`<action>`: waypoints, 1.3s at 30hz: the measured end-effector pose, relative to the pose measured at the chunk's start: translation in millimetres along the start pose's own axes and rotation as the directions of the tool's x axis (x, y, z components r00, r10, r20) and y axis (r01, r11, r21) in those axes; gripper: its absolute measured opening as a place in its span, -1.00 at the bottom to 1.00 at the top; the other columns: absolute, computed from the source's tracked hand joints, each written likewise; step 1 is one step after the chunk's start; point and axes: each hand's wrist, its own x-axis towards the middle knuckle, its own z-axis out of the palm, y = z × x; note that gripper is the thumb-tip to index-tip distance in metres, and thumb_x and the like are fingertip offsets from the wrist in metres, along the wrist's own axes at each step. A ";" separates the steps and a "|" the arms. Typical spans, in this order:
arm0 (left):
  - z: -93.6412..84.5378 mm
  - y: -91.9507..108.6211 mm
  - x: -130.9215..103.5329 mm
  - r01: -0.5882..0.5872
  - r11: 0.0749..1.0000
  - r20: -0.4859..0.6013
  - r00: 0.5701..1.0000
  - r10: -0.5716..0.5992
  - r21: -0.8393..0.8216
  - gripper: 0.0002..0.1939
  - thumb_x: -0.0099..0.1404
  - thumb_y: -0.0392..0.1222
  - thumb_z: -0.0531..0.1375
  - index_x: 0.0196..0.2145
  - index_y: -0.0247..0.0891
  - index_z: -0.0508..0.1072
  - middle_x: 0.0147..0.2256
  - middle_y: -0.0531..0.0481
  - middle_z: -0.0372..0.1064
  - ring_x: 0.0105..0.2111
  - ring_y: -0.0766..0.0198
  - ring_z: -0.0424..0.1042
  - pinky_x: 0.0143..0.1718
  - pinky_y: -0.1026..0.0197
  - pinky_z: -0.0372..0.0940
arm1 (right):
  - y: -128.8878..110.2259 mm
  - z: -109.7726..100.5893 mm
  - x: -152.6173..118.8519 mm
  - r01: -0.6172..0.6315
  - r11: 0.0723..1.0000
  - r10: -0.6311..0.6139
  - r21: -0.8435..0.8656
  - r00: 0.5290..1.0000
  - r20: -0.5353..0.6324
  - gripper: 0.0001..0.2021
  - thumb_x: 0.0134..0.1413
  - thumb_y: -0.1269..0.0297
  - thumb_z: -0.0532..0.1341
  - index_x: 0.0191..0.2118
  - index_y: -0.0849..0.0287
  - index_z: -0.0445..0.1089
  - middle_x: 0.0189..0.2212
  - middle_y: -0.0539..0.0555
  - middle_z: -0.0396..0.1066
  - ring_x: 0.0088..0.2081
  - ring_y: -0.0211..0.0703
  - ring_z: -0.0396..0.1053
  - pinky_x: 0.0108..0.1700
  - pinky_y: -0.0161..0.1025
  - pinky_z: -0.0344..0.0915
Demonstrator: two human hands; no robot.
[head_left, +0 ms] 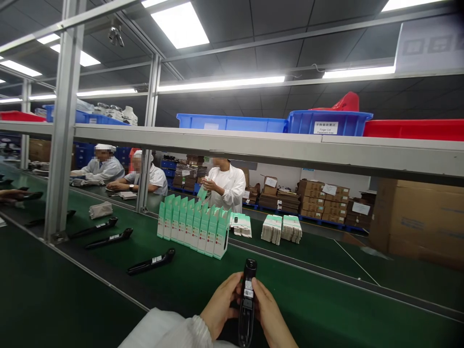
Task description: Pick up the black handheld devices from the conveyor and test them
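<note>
Head view: both our hands hold one black handheld device (247,309) between them, head end pointing up and away from us, low in frame, just right of centre, w/ the green conveyor belt (326,309) around it. L hand (222,304) is clamped on one side of it, R hand (268,309) on the other, its thumb by the white labels (248,293). Some L fingertips are hidden behind the casing, so we can't tell how firm that grip is. Main risk, we'd say: a drop. The casing looks glossy and we've got it by the sides only, so a sliding thumb or uneven pressure could let it slip. Thumb pressure so close to the labels might also scuff them or lift an edge; bare skin could leave smudges. 2nd hazard: the row of upright green-and-white cartons (192,224), beyond our hands and to the L. They're tall, narrow, close together; a knock on the nearest could tip several, domino-style. Similar devices lie farther L, e.g. the closest black one (148,264); a careless L sleeve (174,333) might nudge it. If the belt runs (can't tell), cartons could topple.
</note>
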 end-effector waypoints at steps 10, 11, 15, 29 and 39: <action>-3.2 0.7 1.8 0.002 1.000 -0.033 0.999 -0.002 0.008 -0.57 0.02 0.20 0.17 -0.34 -0.23 0.38 -0.41 0.05 0.25 -0.30 0.21 0.29 -0.36 0.21 0.23 | 3.1 -3.4 3.6 0.090 0.996 -0.089 -0.013 0.994 0.071 -0.46 -0.17 -0.14 0.24 -0.12 0.15 0.36 -0.22 0.08 0.45 -0.15 -0.04 0.36 -0.14 -0.20 0.25; -3.5 0.9 1.7 -0.001 1.000 -0.036 0.999 0.001 0.013 -0.57 0.02 0.20 0.17 -0.34 -0.23 0.39 -0.41 0.04 0.26 -0.30 0.21 0.29 -0.36 0.21 0.23 | 2.7 -2.8 3.1 0.094 0.995 -0.093 -0.015 0.993 0.067 -0.46 -0.18 -0.15 0.24 -0.13 0.15 0.37 -0.23 0.08 0.45 -0.16 -0.04 0.36 -0.15 -0.20 0.25; -5.9 1.9 1.3 0.005 0.998 -0.039 0.999 -0.003 0.065 -0.56 0.04 0.20 0.15 -0.30 -0.23 0.40 -0.41 0.04 0.26 -0.34 0.25 0.28 -0.38 0.24 0.22 | 1.0 -1.1 1.3 0.063 0.997 -0.062 -0.051 0.998 0.032 -0.44 -0.19 -0.20 0.21 -0.18 0.18 0.37 -0.34 0.09 0.46 -0.28 -0.04 0.40 -0.24 -0.20 0.28; -17.1 0.4 6.4 0.059 0.947 -0.131 0.991 -0.019 0.315 -0.71 0.05 0.01 0.13 -0.31 -0.22 0.39 -0.35 0.02 0.28 -0.38 0.33 0.27 -0.49 0.34 0.11 | -4.6 -42.0 8.5 -0.187 0.441 -0.129 -0.878 0.955 -0.268 -0.72 -0.04 0.38 0.08 -0.17 0.29 0.39 -0.12 0.35 0.33 -0.04 0.26 0.24 -0.10 0.05 0.15; -76.6 29.7 12.9 0.137 0.188 -0.210 0.864 0.457 0.973 -0.48 0.11 -0.41 0.01 0.07 -0.31 0.21 0.02 -0.22 0.24 0.07 0.07 0.15 0.05 0.08 0.01 | 10.0 -21.9 10.0 0.226 0.596 -0.331 -0.771 0.944 0.021 -0.77 -0.09 0.19 0.15 -0.25 -0.02 0.46 -0.24 0.09 0.41 -0.15 0.07 0.31 -0.15 -0.13 0.21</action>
